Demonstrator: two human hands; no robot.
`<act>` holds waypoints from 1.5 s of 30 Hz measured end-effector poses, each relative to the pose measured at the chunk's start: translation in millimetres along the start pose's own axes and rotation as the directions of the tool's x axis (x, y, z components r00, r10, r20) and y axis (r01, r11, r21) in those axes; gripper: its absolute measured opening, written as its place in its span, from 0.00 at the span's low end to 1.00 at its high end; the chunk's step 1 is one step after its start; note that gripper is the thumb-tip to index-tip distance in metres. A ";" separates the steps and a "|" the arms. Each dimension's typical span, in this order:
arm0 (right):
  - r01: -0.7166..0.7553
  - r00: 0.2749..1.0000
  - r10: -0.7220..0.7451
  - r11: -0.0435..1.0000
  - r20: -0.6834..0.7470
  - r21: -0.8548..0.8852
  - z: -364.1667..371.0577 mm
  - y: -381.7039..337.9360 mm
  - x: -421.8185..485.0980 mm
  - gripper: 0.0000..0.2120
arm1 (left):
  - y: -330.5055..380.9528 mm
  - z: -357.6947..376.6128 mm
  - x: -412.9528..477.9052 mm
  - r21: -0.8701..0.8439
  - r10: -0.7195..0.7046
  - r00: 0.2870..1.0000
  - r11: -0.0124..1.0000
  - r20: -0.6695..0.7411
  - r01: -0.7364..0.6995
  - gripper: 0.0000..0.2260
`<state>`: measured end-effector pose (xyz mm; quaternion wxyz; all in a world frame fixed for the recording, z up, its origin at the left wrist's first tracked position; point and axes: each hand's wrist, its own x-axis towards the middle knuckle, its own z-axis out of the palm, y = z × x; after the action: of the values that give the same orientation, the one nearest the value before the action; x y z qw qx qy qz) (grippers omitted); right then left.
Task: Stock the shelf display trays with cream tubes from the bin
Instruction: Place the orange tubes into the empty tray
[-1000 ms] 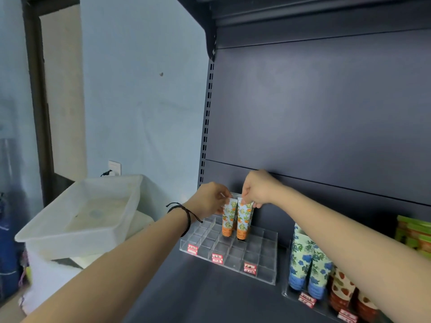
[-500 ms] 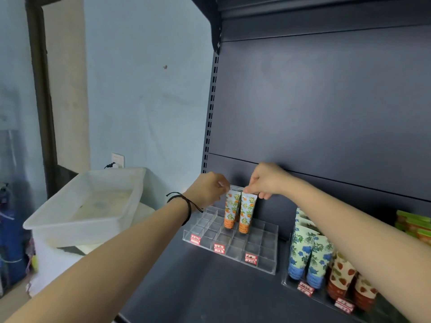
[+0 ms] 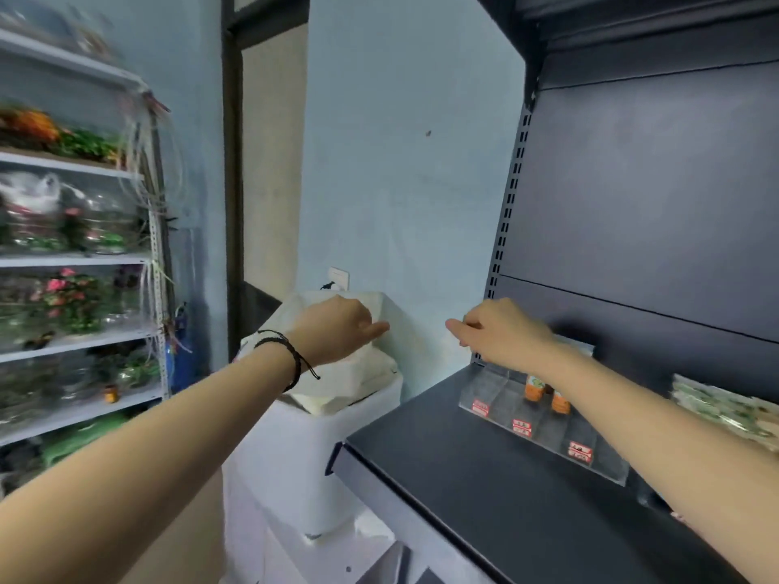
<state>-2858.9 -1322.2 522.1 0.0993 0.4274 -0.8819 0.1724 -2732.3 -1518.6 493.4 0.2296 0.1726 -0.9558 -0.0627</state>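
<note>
Hands, left (image 3: 337,326) and right (image 3: 501,330), each grip released and apparently empty, reach toward the white bin (image 3: 333,373) for tubes; two orange-capped tubes (image 3: 543,392) occupy the clear tray (image 3: 543,432).

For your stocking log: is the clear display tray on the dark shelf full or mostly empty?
Mostly empty. The clear display tray shows only two orange-capped tubes standing in it; the visible front compartments are bare. Its back is hidden behind the right forearm.

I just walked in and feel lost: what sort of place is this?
Probably a small shop or its stockroom: a dark retail shelf holds a clear display tray with red price labels, and a side rack carries wrapped flowers.
</note>
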 end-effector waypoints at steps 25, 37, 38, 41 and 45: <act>0.129 0.439 -0.239 0.971 0.866 0.203 512.5 -175.8 -248.2 0.26 | -216.6 278.2 -514.7 0.211 -0.582 0.328 0.670 0.744 0.712 0.23; -0.507 0.300 0.090 0.859 0.950 0.078 726.3 -75.4 -396.5 0.26 | -192.0 504.2 -604.7 -0.010 -0.596 0.077 0.115 0.799 0.993 0.15; -0.525 0.296 0.095 0.847 0.950 0.079 739.4 -72.9 -402.2 0.24 | -190.3 515.7 -607.1 -0.016 -0.597 0.063 0.084 0.800 0.996 0.14; -0.573 0.296 0.108 0.815 0.949 0.086 773.9 -71.8 -416.0 0.20 | -182.1 549.5 -614.8 -0.059 -0.591 -0.016 -0.107 0.806 0.993 0.11; -0.601 0.305 0.171 0.798 0.937 0.050 806.5 -74.5 -424.0 0.19 | -174.5 591.5 -619.7 -0.045 -0.632 -0.138 -0.265 0.763 0.963 0.11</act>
<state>-2561.8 -1373.6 -341.0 -0.5229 0.2293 -0.8140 0.1073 -2434.8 -1435.0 -324.4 -0.0854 0.6856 -0.4423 -0.5719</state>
